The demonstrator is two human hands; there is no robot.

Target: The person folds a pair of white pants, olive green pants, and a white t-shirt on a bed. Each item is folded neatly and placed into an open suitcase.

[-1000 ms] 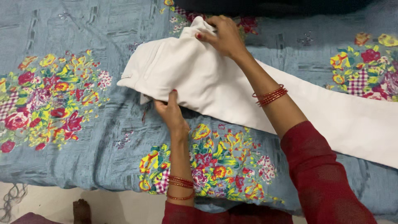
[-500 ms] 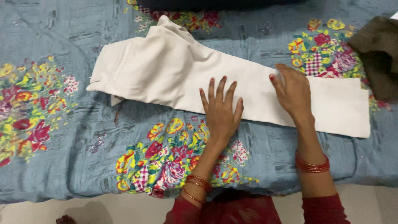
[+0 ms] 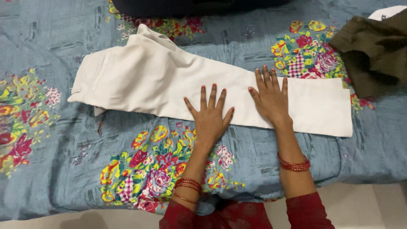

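White trousers (image 3: 144, 80) lie folded lengthwise across a blue flowered bedsheet (image 3: 63, 140), waist at the left and hem at the right. My left hand (image 3: 210, 114) rests flat on the middle of the leg, fingers spread, palm partly over the near edge. My right hand (image 3: 270, 99) lies flat beside it on the leg, fingers spread and pointing away from me. Neither hand grips anything. Red bangles circle both wrists.
An olive-brown garment (image 3: 373, 51) is heaped at the far right on the bed, with a bit of white cloth (image 3: 388, 10) behind it. A dark object (image 3: 190, 5) lies along the far edge. The bed's near edge meets a pale floor (image 3: 369, 205).
Both hands left the waist end and moved right along the leg, pressing it flat. The right hand has since slid back left, close to the left hand. The view shifted right.
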